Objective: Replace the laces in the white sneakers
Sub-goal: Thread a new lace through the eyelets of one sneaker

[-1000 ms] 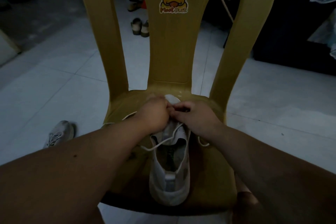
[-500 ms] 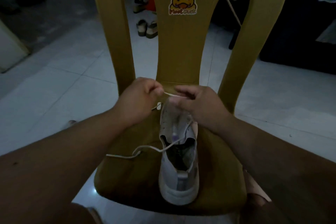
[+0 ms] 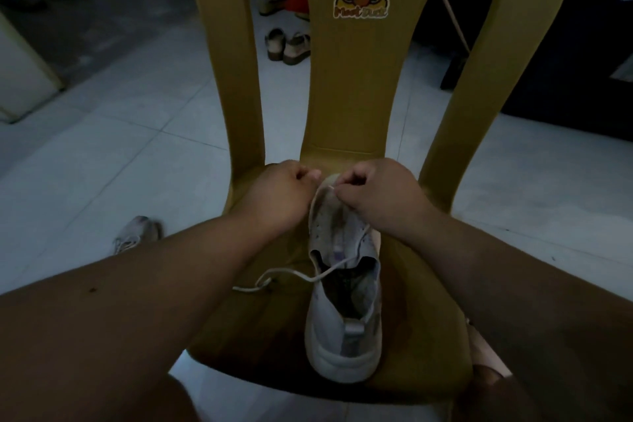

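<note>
A white sneaker lies on the seat of a yellow plastic chair, heel towards me and toe towards the backrest. A white lace runs from the eyelets across the shoe's opening and trails onto the seat at the left. My left hand is at the left of the toe, its fingers curled; whether it holds the lace is hidden. My right hand is at the toe's right side, fingers curled, pinching the lace near the toe. A second white sneaker lies on the floor to the left.
The chair's backrest with a duck sticker rises just beyond my hands. Sandals and other shoes stand on the tiled floor behind it. Dark furniture fills the right background. A pale cabinet edge is at the far left.
The lace has been pulled out of the upper eyelets and its loose end now trails on the seat at the left. My hands have moved up to the toe end of the sneaker.
</note>
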`<state>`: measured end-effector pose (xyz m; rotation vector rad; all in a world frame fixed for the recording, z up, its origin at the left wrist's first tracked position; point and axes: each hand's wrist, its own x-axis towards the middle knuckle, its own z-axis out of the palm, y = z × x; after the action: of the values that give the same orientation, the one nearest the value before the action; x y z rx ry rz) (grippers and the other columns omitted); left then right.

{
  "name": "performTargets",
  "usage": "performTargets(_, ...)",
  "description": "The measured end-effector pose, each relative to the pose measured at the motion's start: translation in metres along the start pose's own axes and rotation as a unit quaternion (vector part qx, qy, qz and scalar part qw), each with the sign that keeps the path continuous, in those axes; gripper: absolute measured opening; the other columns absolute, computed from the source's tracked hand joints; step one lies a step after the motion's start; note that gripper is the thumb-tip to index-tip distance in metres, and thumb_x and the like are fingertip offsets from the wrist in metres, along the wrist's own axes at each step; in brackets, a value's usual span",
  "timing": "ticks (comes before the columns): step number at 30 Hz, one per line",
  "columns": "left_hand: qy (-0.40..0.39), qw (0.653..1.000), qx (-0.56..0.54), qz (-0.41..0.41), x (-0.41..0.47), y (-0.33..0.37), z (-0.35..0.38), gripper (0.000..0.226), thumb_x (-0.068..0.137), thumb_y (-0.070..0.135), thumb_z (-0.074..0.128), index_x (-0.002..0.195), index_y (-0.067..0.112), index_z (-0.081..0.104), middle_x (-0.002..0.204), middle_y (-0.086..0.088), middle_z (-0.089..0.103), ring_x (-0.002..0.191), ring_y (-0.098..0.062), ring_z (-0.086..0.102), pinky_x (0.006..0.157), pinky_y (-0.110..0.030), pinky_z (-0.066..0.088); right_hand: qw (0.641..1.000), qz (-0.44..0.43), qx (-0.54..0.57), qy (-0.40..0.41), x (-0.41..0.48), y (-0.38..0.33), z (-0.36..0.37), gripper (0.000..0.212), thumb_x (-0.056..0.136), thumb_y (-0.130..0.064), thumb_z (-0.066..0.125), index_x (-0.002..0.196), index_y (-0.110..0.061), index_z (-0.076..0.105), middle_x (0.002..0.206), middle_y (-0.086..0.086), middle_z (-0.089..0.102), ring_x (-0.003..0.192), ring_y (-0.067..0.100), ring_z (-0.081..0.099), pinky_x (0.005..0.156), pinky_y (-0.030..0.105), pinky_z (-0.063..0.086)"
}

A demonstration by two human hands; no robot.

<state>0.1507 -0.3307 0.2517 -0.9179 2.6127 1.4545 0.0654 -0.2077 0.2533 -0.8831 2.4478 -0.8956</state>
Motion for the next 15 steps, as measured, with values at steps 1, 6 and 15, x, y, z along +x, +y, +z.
performTargets(1, -0.025, 0.999, -0.010, -0.031, 0.000, -0.002, 0.000, 0.017, 0.096, 0.037, 0.048, 0.093, 0.027, 0.062, 0.095, 0.001, 0.067, 0.088, -0.018, 0.064, 0.079, -0.038, 0.053, 0.999, -0.002, -0.031, -0.019, 0.000, 0.000, 0.001, 0.010, 0.091, -0.030, 0.058, 0.084, -0.031, 0.066, 0.080, -0.015, 0.062, 0.074, 0.003, 0.059, 0.064, 0.018, 0.048)
performTargets(6, -0.082, 0.992, -0.006, -0.091, -0.004, -0.013, -0.001, 0.016, 0.081, 0.032, 0.065, 0.088, 0.020, 0.073, 0.088, -0.004, 0.072, 0.086, -0.025, 0.068, 0.087, -0.049, 0.054, 0.988, -0.039, -0.138, -0.052, 0.003, 0.002, 0.005, 0.020, 0.094, -0.025, 0.054, 0.107, -0.021, 0.069, 0.106, -0.004, 0.066, 0.082, 0.005, 0.050, 0.065, 0.020, 0.039)
performTargets(15, -0.081, 0.995, -0.021, -0.053, -0.007, -0.022, -0.002, 0.024, 0.086, 0.037, 0.065, 0.105, 0.025, 0.072, 0.084, 0.007, 0.070, 0.068, -0.006, 0.061, 0.056, -0.021, 0.043, 0.975, -0.071, -0.200, -0.068, 0.007, -0.005, 0.008, 0.020, 0.095, -0.023, 0.050, 0.104, -0.025, 0.068, 0.099, -0.006, 0.066, 0.081, 0.007, 0.054, 0.065, 0.021, 0.042)
